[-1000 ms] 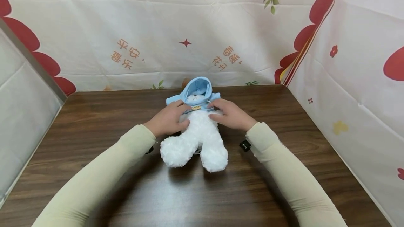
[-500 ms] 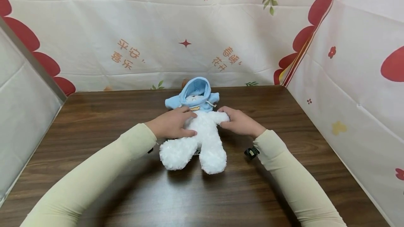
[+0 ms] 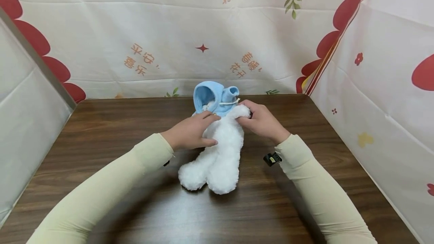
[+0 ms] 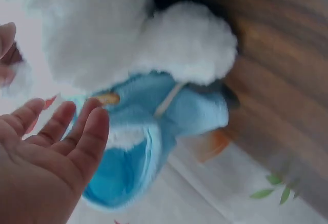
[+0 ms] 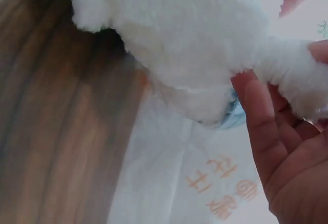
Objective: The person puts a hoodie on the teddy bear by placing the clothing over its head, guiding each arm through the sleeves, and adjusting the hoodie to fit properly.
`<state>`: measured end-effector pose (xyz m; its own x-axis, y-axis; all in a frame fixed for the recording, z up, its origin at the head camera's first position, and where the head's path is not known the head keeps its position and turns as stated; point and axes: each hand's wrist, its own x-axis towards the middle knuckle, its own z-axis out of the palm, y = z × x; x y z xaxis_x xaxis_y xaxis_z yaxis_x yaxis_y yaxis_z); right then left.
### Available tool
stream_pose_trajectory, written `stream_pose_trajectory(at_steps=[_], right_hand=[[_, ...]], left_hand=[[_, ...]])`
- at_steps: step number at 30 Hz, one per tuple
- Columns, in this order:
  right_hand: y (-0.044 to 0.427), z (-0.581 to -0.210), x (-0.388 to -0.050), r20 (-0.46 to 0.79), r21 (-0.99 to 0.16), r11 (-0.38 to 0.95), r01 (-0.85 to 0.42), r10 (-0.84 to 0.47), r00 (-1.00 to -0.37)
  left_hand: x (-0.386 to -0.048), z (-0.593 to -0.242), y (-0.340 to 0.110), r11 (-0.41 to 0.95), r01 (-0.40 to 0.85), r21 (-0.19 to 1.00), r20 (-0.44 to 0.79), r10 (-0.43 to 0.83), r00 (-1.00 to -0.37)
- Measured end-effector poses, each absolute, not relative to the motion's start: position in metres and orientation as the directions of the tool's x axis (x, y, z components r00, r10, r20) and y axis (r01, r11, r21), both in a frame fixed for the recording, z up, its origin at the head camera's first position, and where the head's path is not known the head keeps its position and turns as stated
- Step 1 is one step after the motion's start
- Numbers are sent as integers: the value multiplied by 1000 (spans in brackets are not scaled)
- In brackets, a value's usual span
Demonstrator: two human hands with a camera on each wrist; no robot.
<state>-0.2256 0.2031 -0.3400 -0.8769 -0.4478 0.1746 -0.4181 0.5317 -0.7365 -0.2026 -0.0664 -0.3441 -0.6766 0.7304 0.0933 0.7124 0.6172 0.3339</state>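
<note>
A fluffy white plush toy [image 3: 223, 161] lies turned partly on its side on the table, legs toward me. Bunched round its head end is a small light-blue hoodie [image 3: 219, 94], with a white drawstring [image 3: 228, 103] and one sleeve [image 3: 232, 92] sticking up. My right hand [image 3: 262, 121] grips the toy's white arm [image 3: 241, 112] between thumb and fingers, below that sleeve. Over the toy's left side is my left hand [image 3: 191, 131], its fingers loosely spread; in the left wrist view they lie in front of the hoodie [image 4: 197, 114]. The toy's face is mostly hidden inside the hood.
The dark wooden table [image 3: 112, 123] runs back to a white printed cloth [image 3: 183, 25]. More printed cloth [image 3: 383, 86] closes the right side, and a pale panel [image 3: 27, 82] stands at the left. A black wrist strap [image 3: 272, 159] shows under my right sleeve.
My right hand has moved from the toy's chest to its arm and lifted it. The toy and hoodie have rolled, and the sleeve now points up. My left hand has shifted slightly right.
</note>
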Motion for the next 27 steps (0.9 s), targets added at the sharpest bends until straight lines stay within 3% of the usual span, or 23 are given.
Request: stream_pose_trajectory(at_steps=[4, 6, 11, 15, 22, 27], right_hand=[[195, -338, -221, 174, -714, 521, -468, -515, -839], [195, -340, -219, 158, -756, 477, -447, -530, -833], [202, -354, -220, 102, -892, 352, -283, -453, -885], [213, -375, -222, 3, -886, 427, -180, -383, -924], [221, -396, -220, -166, -878, 459, -137, -560, -812], [218, -385, -220, -131, -902, 409, -137, -562, -817]], left_hand=[[-202, -354, -61, 646, 693, 320, 11, 729, -685], [-201, -357, -60, 650, 696, 305, 2, 730, -683], [-200, -361, -62, 654, 674, 343, 13, 714, -700], [-199, -366, -63, 650, 657, 382, 17, 706, -708], [-197, -372, -67, 632, 635, 444, 49, 691, -722], [-200, -370, -66, 624, 660, 420, 106, 688, -718]])
